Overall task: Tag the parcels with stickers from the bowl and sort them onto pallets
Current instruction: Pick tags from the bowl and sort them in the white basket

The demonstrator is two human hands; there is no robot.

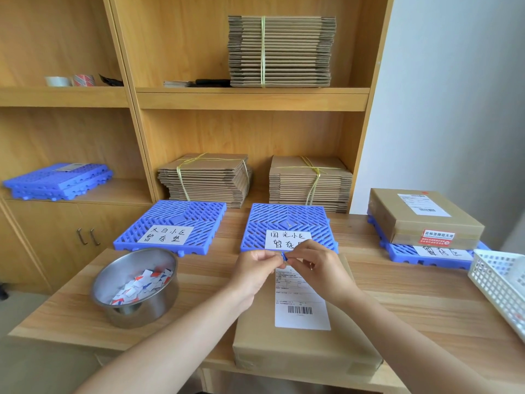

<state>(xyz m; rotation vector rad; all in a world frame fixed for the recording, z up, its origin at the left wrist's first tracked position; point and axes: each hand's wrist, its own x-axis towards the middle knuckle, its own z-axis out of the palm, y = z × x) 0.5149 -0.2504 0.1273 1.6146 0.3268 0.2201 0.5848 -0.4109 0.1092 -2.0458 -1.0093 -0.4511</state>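
A brown parcel (301, 345) with a white shipping label lies flat on the table in front of me. Above its far end, my left hand (252, 270) and my right hand (318, 268) meet and together pinch a small blue sticker (285, 256) between their fingertips. A steel bowl (105, 280) with several red, blue and white stickers stands to the left. Three blue pallets carry handwritten signs: the left pallet (159, 217), the middle pallet (287, 217), and the right pallet (409, 253). On the right pallet sits a second parcel (420, 220) with a red sticker.
A white plastic basket (500, 277) stands at the table's right edge. Behind the table, wooden shelves hold tied bundles of flat cardboard (279, 52), spare blue pallets (56, 180) and tape rolls (71, 80). A cabinet with door handles (88, 236) is at the lower left.
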